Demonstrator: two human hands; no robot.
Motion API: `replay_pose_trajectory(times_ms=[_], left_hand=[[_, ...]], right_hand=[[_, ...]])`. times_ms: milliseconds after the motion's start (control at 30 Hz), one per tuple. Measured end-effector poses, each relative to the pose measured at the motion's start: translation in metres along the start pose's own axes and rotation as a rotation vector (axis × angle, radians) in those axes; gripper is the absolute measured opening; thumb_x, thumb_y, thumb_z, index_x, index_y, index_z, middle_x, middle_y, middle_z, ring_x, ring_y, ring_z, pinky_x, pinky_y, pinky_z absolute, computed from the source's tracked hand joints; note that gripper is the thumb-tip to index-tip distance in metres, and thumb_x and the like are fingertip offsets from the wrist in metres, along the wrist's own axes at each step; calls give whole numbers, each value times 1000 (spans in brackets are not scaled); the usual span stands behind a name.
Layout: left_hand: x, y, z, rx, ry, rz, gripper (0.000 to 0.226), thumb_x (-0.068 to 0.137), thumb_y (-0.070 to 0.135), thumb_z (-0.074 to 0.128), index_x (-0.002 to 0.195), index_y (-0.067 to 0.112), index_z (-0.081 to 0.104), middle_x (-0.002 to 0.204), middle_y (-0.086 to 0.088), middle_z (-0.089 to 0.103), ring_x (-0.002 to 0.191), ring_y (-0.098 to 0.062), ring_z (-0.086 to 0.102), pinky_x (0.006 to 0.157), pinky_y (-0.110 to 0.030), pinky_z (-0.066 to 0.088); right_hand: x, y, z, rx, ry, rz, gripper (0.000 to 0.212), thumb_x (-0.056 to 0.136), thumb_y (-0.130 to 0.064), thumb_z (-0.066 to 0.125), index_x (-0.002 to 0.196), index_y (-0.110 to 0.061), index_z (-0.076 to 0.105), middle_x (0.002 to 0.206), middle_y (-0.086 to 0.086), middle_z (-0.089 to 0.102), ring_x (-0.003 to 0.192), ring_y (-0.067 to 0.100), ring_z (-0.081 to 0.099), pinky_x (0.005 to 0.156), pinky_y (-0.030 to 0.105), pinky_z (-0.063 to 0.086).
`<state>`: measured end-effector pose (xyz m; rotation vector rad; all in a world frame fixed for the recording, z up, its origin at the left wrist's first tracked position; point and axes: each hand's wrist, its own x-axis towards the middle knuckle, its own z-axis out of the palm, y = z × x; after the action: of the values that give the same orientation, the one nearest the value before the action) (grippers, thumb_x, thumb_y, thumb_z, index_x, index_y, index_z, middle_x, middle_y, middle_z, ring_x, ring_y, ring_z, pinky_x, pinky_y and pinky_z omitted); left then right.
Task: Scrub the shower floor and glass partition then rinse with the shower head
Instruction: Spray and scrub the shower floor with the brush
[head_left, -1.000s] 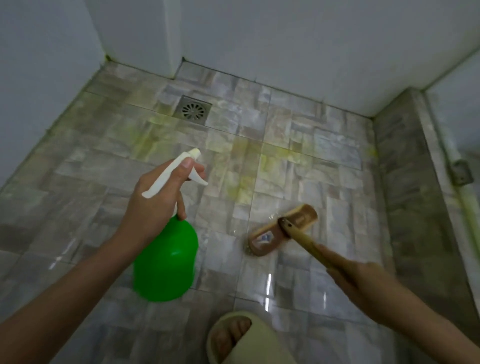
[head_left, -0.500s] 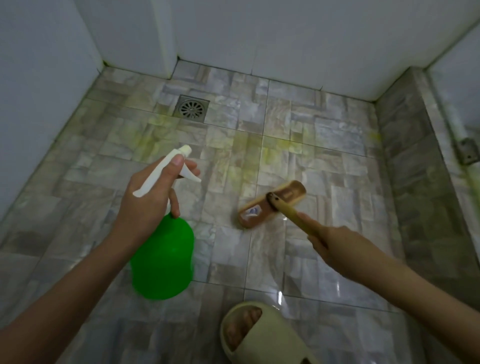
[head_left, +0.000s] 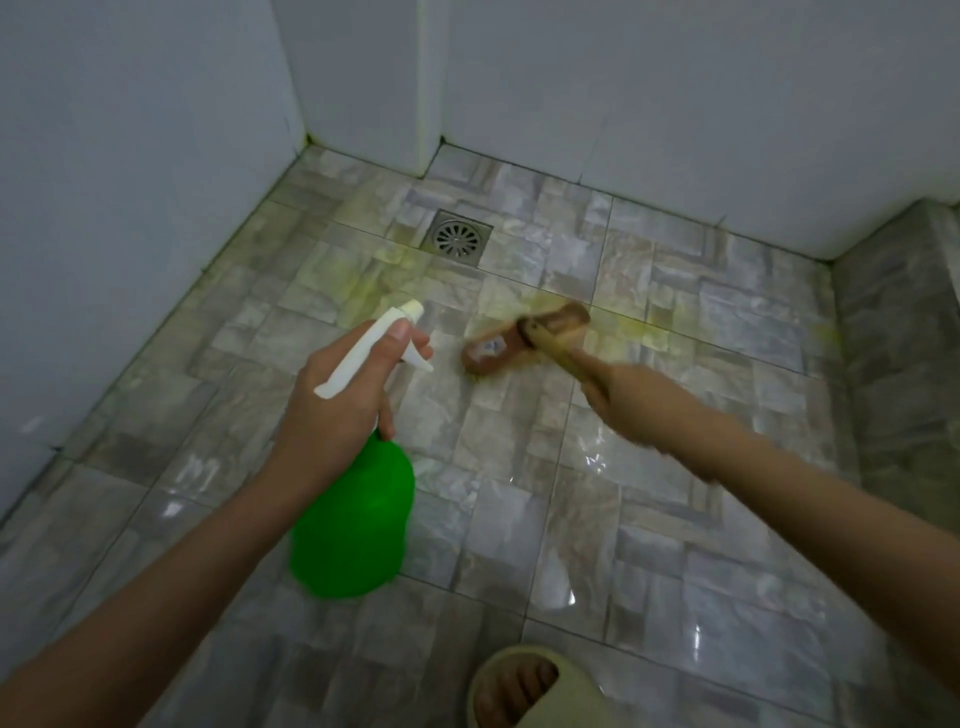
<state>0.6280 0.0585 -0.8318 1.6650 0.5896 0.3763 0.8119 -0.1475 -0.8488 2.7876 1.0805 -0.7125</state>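
Note:
My left hand (head_left: 337, 410) grips a green spray bottle (head_left: 353, 525) by its white trigger head (head_left: 379, 343), held above the grey tiled shower floor (head_left: 675, 467). My right hand (head_left: 623, 384) is closed on the wooden handle of a long scrub brush; its brown brush head (head_left: 524, 338) presses on the floor among yellowish cleaner stains, a little below the drain. The right hand is blurred by motion. The glass partition and the shower head are out of view.
A square metal drain (head_left: 457, 236) sits near the back wall. White walls (head_left: 675, 104) close the back and left sides. A raised tiled ledge (head_left: 898, 338) runs along the right. My foot in a pale slipper (head_left: 530, 686) stands at the bottom edge.
The brush head has slid forward across the floor toward the drain. The view has tilted up, showing more wall. The spray bottle stays in my left hand.

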Motion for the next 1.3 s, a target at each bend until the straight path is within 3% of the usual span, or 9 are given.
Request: replay_pose_trajectory(times_ms=[133,233,367,533,667,900,1100,1200,1300], left_hand=[[0,-8,-7,13,18,-9,24,88,64,48,87,56,70,93,-25,72,44,-25,55,51,-39,50],[-1,-10,-13,9,30,-25,27,86,66,48,91,53,71,93,-28,70,43,-24,55,51,-38,50],[-2,-14,-18,12,55,-40,23,89,62,50,91,52,71,93,-19,73,41,-19,54,48,-31,47],[-2,-17,-16,31,72,-47,33,86,66,48,96,44,71,94,-22,72,40,-18,54,45,-32,47],[-3,-15,-19,48,64,-65,39,87,67,47,101,41,72,94,-20,73,42,-18,54,48,-31,48],[-4,-1,-9,108,29,-64,35,96,58,50,99,31,73,93,-3,76,41,-18,55,50,-35,49],[1,28,-15,141,-51,-27,43,85,72,44,99,42,72,94,-25,72,46,-23,57,64,-46,55],[6,37,-11,156,-63,-19,42,85,73,43,98,45,70,98,-25,71,48,-22,58,70,-50,55],[9,44,11,179,-134,-14,39,89,70,46,105,44,69,103,-11,73,48,-18,58,68,-39,54]], right_hand=[[59,-7,-32,38,29,-25,50,103,-23,32,148,-41,21,79,4,54,53,19,51,44,30,45],[37,4,-28,7,-53,33,45,101,-30,33,145,-39,28,79,8,60,52,24,61,49,37,56],[53,-21,-38,2,-15,-54,54,103,-24,33,145,-49,11,81,8,55,53,24,57,42,32,51],[92,-22,-55,0,0,-38,46,102,-28,33,147,-31,27,86,13,57,49,23,54,39,27,43],[41,-25,-42,61,-117,-52,53,102,-24,32,142,-54,15,82,7,54,49,21,56,43,29,50],[135,-42,-50,13,27,-125,51,102,-21,34,149,-35,23,92,13,55,58,23,54,46,28,45],[4,15,-13,30,4,-126,48,103,-33,33,145,-49,19,85,1,57,70,16,56,66,29,48],[-88,64,12,69,-66,-9,48,100,-42,34,140,-57,10,74,-8,57,62,6,57,62,23,52],[-141,130,21,161,-132,131,48,94,-55,33,138,-58,14,86,-8,68,73,9,64,71,25,54]])
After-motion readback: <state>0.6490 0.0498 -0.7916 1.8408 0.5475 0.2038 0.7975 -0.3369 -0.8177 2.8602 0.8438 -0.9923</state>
